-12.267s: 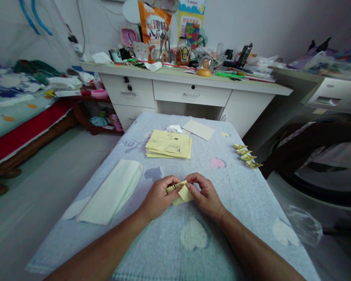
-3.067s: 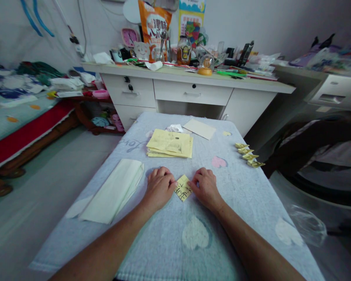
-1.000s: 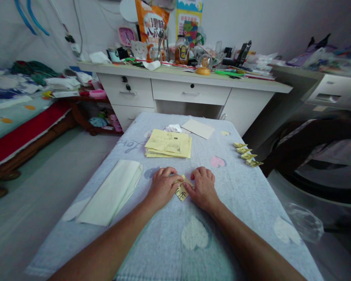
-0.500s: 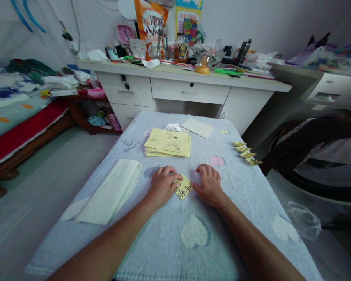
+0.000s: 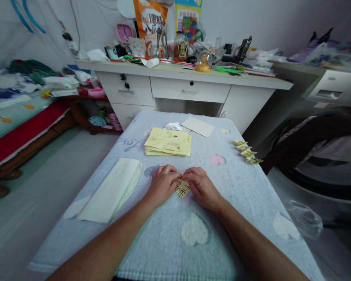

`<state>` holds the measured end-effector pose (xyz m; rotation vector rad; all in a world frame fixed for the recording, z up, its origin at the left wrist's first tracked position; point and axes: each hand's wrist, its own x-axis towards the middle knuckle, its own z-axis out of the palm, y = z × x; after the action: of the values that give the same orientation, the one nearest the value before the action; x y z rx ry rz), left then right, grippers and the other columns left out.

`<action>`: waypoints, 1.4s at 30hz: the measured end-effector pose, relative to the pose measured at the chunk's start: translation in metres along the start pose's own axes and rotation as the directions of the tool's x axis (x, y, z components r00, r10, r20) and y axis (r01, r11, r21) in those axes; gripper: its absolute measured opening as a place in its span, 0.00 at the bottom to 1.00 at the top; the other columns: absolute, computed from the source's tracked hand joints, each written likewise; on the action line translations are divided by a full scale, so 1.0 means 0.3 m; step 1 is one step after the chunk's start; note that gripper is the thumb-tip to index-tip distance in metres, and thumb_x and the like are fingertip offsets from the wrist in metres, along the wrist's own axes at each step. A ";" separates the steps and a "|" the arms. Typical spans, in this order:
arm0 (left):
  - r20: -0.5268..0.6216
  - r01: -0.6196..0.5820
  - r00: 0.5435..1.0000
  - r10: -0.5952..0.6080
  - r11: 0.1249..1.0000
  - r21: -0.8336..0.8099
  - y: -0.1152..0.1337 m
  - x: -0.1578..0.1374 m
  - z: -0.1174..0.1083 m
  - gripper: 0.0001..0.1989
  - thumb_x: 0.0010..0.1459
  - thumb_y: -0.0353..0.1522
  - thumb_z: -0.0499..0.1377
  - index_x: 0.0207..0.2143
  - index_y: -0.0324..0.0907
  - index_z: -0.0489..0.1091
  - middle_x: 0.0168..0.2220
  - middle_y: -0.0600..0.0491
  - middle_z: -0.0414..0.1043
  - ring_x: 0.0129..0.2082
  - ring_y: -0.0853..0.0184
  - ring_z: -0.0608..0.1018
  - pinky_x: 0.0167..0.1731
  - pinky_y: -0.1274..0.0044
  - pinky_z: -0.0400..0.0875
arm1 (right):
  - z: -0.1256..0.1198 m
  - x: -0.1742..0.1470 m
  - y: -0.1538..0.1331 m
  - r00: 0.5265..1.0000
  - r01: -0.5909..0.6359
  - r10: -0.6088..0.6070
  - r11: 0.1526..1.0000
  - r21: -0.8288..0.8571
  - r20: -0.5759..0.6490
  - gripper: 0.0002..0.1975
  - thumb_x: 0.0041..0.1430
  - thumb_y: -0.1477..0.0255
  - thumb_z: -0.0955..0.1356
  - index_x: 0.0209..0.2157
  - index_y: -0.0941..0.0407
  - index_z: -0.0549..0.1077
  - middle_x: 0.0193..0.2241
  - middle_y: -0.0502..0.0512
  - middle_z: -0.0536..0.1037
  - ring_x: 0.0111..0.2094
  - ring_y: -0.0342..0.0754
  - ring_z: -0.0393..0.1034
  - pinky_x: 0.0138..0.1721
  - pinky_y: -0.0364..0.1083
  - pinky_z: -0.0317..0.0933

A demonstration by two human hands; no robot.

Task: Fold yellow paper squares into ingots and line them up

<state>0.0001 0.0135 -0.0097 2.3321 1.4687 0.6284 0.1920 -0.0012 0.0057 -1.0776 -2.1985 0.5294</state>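
A small folded square of yellow paper (image 5: 182, 189) with dark pen strokes lies cornerwise on the cloth-covered table. My left hand (image 5: 163, 182) is closed on its left side, thumb at the top corner. From the other side my right hand (image 5: 201, 185) pinches the paper's upper right edge, so the two hands' fingertips meet over the top corner and hide it. Beyond the hands is a stack of yellow paper sheets (image 5: 167, 141), the top one marked in grey. Several small folded yellow paper boats (image 5: 245, 152) stand in a row at the table's right edge.
A folded pale cloth or paper (image 5: 112, 191) lies left of my arm. Behind the stack are a crumpled white tissue (image 5: 172, 126) and a beige card (image 5: 197, 127). A cluttered white desk (image 5: 190, 84) borders the far side; a washing machine (image 5: 330, 97) stands right.
My right hand has moved left and closed its fingers on the paper's upper right edge. My left hand stays on the paper at nearly the same spot.
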 end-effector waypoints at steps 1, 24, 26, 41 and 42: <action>0.001 0.000 1.000 0.000 1.000 -0.004 0.000 0.001 -0.001 0.10 0.56 0.31 0.59 0.40 0.52 0.75 0.45 0.53 0.69 0.46 0.60 0.67 0.45 0.67 0.60 | 0.008 0.000 -0.006 1.000 0.013 -0.013 1.000 -0.014 0.027 0.18 0.56 0.84 0.62 0.44 0.53 0.72 0.43 0.56 0.72 0.45 0.49 0.64 0.47 0.50 0.57; -0.061 0.153 0.987 -0.150 0.987 0.047 -0.021 -0.021 -0.022 0.03 0.54 0.34 0.59 0.29 0.45 0.71 0.41 0.53 0.68 0.45 0.60 0.67 0.48 0.65 0.58 | 0.030 -0.007 0.002 0.993 0.006 0.016 0.983 -0.184 0.117 0.17 0.59 0.81 0.63 0.47 0.54 0.75 0.43 0.57 0.73 0.44 0.49 0.64 0.46 0.49 0.57; -0.062 0.157 0.986 -0.155 0.987 0.024 -0.022 -0.020 -0.025 0.02 0.53 0.34 0.60 0.29 0.45 0.71 0.41 0.53 0.68 0.45 0.60 0.67 0.47 0.66 0.58 | 0.031 -0.008 0.003 0.993 0.003 0.018 0.984 -0.177 0.118 0.17 0.59 0.81 0.63 0.47 0.54 0.75 0.43 0.57 0.73 0.44 0.49 0.64 0.46 0.49 0.57; -0.030 0.157 0.987 -0.156 0.986 0.046 -0.008 -0.016 -0.032 0.05 0.54 0.31 0.57 0.26 0.44 0.71 0.41 0.53 0.68 0.45 0.59 0.66 0.45 0.66 0.59 | 0.037 -0.012 0.001 0.994 -0.017 0.035 0.986 -0.168 0.105 0.19 0.57 0.82 0.64 0.48 0.53 0.74 0.44 0.57 0.73 0.44 0.50 0.64 0.47 0.50 0.58; -0.027 0.159 0.987 -0.158 0.986 0.046 -0.006 -0.015 -0.033 0.05 0.53 0.30 0.57 0.26 0.44 0.71 0.40 0.53 0.68 0.44 0.59 0.66 0.45 0.66 0.59 | 0.037 -0.013 0.001 0.993 -0.018 0.036 0.985 -0.169 0.108 0.19 0.57 0.82 0.64 0.48 0.53 0.74 0.44 0.57 0.73 0.44 0.50 0.64 0.47 0.50 0.58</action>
<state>-0.0084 0.0104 -0.0030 2.2210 1.6772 0.5856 0.1863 -0.0049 -0.0039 -1.1928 -2.3633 0.4305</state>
